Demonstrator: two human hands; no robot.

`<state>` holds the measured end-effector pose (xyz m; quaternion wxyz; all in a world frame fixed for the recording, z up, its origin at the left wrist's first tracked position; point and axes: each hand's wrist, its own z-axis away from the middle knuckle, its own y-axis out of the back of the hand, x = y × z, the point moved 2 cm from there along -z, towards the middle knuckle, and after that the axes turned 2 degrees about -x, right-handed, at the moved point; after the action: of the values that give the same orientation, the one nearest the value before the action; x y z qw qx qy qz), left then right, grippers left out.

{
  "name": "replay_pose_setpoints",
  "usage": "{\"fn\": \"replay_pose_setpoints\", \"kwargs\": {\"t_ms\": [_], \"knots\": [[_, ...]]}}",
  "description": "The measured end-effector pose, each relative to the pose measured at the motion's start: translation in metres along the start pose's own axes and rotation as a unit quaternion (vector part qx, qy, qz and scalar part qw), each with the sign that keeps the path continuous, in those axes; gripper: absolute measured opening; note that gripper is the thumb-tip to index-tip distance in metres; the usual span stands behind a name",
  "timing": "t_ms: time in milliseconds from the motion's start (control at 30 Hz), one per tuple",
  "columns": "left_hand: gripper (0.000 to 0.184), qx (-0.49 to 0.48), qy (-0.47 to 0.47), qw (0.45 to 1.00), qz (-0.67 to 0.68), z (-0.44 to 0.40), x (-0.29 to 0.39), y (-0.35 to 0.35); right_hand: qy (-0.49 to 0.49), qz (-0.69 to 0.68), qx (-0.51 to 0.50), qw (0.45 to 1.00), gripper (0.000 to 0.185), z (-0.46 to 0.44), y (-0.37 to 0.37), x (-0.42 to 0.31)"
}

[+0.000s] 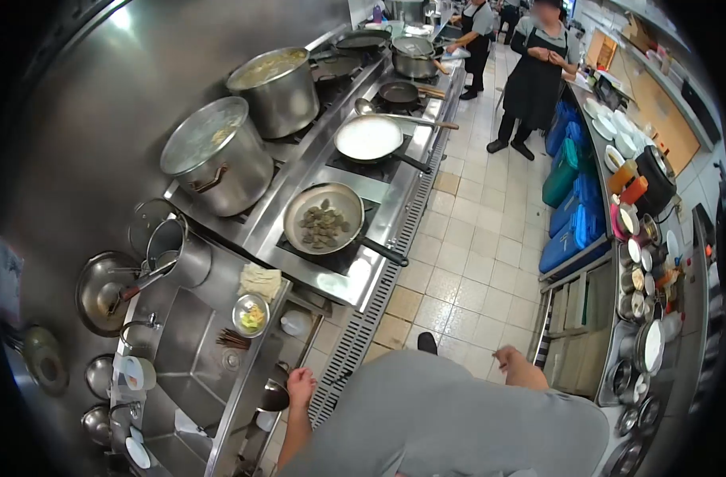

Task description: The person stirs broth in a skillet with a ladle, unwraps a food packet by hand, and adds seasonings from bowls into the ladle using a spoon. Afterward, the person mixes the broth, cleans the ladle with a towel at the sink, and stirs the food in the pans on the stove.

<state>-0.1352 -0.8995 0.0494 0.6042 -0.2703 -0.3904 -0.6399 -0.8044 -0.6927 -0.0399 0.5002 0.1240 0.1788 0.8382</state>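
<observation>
Grey shirt closest to the camera, filling the lower middle; one dark shoe shows past it on the tiled floor.

Left hand: low, beside the sink unit, fingers loosely curled, nothing visible in them; cannot tell whether the tips meet. Nearest to it, a metal bowl below the counter.

Right hand: over the floor, fingers partly bent, no object visible; too small to tell whether the fingertips touch.

Forward of the left hand, on the tabletop by the sink: a small bowl with yellow and green pieces, a folded cloth just beside it, a bundle of thin brown sticks.

Beyond, well apart from both hands: a frying pan on the near burner, dark handle toward the aisle. Small, dark, shell-like pieces lie grouped inside it. Next along, a second pan with white contents, a ladle beside its far rim. Two tall pots stand toward the wall.

Right side of the aisle: blue bins, a green bin, stacked white dishes.

Farther up, a person in a dark apron, hands at chest height; another person stands by the stove.
</observation>
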Motion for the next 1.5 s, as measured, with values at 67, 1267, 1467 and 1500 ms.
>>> {"fn": "replay_pose_setpoints", "kwargs": {"t_ms": [67, 1267, 1467, 1500], "knots": [[0.026, -0.024, -0.091, 0.905, -0.414, -0.045, -0.073, 0.003, 0.04, -0.014, 0.033, 0.999, 0.038, -0.07, 0.052, -0.01], [0.018, 0.126, 0.188, 0.902, -0.369, 0.043, -0.021, -0.59, 0.355, 0.219, 0.341, 0.842, 0.062, -0.139, 0.726, -0.738], [0.017, 0.143, 0.207, 0.933, -0.259, 0.007, 0.022, -0.654, 0.551, 0.1, -0.08, 0.825, 0.029, -0.159, 0.72, -0.728], [0.017, 0.145, 0.214, 0.937, -0.233, -0.002, 0.031, -0.657, 0.576, 0.145, -0.001, 0.804, 0.022, -0.139, 0.719, -0.721]]}}
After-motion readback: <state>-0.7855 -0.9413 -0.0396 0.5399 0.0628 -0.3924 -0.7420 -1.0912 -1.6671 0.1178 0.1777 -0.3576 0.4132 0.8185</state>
